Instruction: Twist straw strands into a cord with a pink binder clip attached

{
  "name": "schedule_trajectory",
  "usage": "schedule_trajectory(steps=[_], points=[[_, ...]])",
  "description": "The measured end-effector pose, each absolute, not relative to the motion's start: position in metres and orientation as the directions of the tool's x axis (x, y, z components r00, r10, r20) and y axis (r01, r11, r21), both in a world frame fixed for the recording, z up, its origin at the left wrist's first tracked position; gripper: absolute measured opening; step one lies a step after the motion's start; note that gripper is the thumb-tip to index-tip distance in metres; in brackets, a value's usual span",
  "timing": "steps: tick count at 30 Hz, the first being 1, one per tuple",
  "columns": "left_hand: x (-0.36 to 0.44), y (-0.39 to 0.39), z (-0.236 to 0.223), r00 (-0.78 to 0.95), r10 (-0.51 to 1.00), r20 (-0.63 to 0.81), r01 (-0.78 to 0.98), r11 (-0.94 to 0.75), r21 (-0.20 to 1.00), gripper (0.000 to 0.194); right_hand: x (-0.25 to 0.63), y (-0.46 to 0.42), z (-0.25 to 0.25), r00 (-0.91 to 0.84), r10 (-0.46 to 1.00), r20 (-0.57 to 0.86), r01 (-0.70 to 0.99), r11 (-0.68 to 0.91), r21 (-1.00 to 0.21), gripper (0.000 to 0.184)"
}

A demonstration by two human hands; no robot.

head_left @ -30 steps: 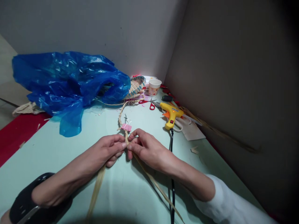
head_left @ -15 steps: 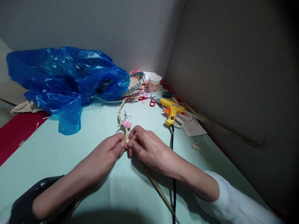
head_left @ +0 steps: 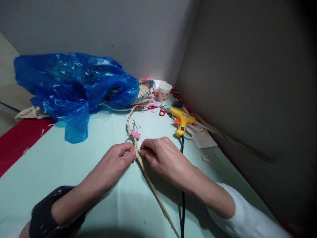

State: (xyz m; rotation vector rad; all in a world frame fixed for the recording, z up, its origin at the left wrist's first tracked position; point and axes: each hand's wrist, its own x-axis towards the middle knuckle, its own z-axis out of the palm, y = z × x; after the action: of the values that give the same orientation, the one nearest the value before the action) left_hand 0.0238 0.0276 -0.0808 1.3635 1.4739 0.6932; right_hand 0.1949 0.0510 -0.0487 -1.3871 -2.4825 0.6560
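A pale plaited straw braid [head_left: 135, 143] runs toward me from the back of the table, and a pink binder clip [head_left: 135, 134] grips it just beyond my fingers. My left hand [head_left: 122, 156] is closed in a pinch at the braid's near end, on a straw strand that passes back under my forearm. On the other side, my right hand [head_left: 162, 155] pinches another straw strand close to the braid. Between the hands a long loose straw strand [head_left: 154, 190] hangs toward the front edge of the view. The fingertips partly hide what they pinch.
To the right lie a yellow glue gun [head_left: 182, 119] with a black cord [head_left: 183, 198], and scissors with red handles [head_left: 161, 112]. A paper cup [head_left: 164, 92] and a woven straw piece [head_left: 146, 91] stand at the back. A crumpled blue plastic bag [head_left: 74, 86] fills the back left.
My hands have moved slightly apart, the right one to the right. The loose strand now shows between them up to the braid. The view has shifted a little.
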Motion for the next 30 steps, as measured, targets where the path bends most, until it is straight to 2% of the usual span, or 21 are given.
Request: schedule_trajectory(steps=[4,9,12,15,17,19,21,22,23,25,27,28,30], points=[[0.026,0.026,-0.081,0.065,0.966,-0.252,0.407,0.205,0.89,0.026,0.185,0.033,-0.049,-0.557,0.819,0.139,0.787,0.574,-0.226,0.007],[0.026,0.026,-0.083,0.106,0.944,-0.312,0.157,0.294,0.943,0.024,0.172,0.011,-0.068,-0.696,0.601,0.393,0.687,0.717,0.12,0.015],[0.025,0.025,-0.081,0.173,0.901,-0.399,0.035,0.399,0.916,0.028,0.167,0.004,-0.081,-0.742,0.454,0.493,0.613,0.758,0.225,0.015],[0.022,0.023,-0.079,0.207,0.887,-0.413,-0.009,0.424,0.906,0.03,0.166,0.0,-0.084,-0.763,0.414,0.496,0.586,0.767,0.26,0.015],[0.02,0.023,-0.078,0.201,0.891,-0.407,0.004,0.415,0.91,0.03,0.168,0.001,-0.078,-0.755,0.445,0.481,0.579,0.797,0.172,0.012],[0.018,0.024,-0.077,0.204,0.896,-0.394,0.014,0.399,0.917,0.029,0.173,0.008,-0.067,-0.694,0.575,0.434,0.608,0.79,-0.074,0.012],[0.017,0.024,-0.075,0.22,0.903,-0.37,0.015,0.376,0.926,0.027,0.179,0.021,-0.056,-0.57,0.757,0.318,0.657,0.653,-0.377,0.022],[0.016,0.024,-0.074,0.23,0.903,-0.362,0.015,0.369,0.929,0.026,0.182,0.028,-0.051,-0.509,0.82,0.262,0.664,0.568,-0.486,0.024],[0.015,0.024,-0.074,0.245,0.901,-0.357,0.017,0.364,0.931,0.025,0.185,0.035,-0.049,-0.479,0.855,0.197,0.645,0.495,-0.583,0.024],[0.014,0.024,-0.074,0.283,0.894,-0.348,0.025,0.356,0.934,0.021,0.188,0.046,-0.05,-0.549,0.835,0.031,0.522,0.371,-0.768,0.024],[0.013,0.023,-0.076,0.31,0.888,-0.339,0.046,0.342,0.939,0.019,0.188,0.052,-0.056,-0.635,0.766,-0.102,0.403,0.216,-0.889,0.024],[0.013,0.023,-0.077,0.311,0.889,-0.336,0.067,0.332,0.941,0.019,0.187,0.053,-0.061,-0.645,0.753,-0.132,0.379,0.165,-0.91,0.024],[0.013,0.023,-0.079,0.277,0.909,-0.311,0.148,0.279,0.949,0.019,0.185,0.054,-0.068,-0.603,0.789,-0.121,0.391,0.16,-0.906,0.024]])
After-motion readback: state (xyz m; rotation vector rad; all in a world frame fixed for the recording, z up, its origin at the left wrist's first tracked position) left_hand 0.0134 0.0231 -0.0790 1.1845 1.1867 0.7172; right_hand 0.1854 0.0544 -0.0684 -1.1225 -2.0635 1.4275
